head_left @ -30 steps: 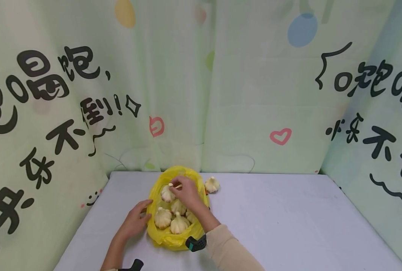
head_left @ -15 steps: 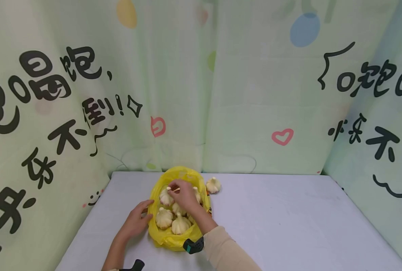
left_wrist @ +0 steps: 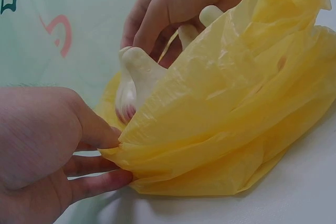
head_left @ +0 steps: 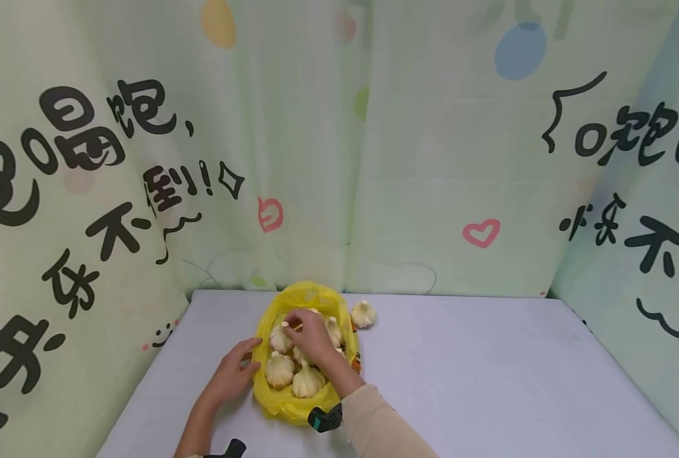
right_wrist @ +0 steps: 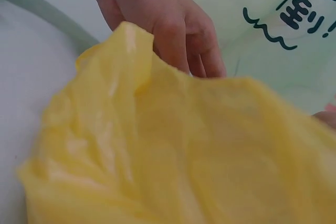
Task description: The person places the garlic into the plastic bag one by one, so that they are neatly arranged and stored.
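A yellow plastic bag (head_left: 282, 407), its mouth spread wide, holds several garlic bulbs (head_left: 308, 381). From above, my right hand (head_left: 313, 337) reaches into it and pinches the stem of a garlic bulb (head_left: 280, 339) at the bag's left side. In the left wrist view this bulb (left_wrist: 139, 74) stands stem up, partly behind the yellow plastic. My left hand (head_left: 230, 375) rests against the bag's left side, its fingers (left_wrist: 100, 182) fairly straight along the edge. The right wrist view shows mostly the bag (right_wrist: 157, 150), which hides the right fingertips and the bulbs.
One garlic bulb (head_left: 364, 314) lies outside the bag, just past its far right side. The white table (head_left: 488, 375) meets a pale green curtain (head_left: 408, 191) at the back and on both sides. Dark wrist cameras (head_left: 324, 418) sit close to the bag.
My right hand has lowered the pinched garlic bulb and shifted it slightly left within the bag. The left hand keeps its place. The whole head view has drifted slightly.
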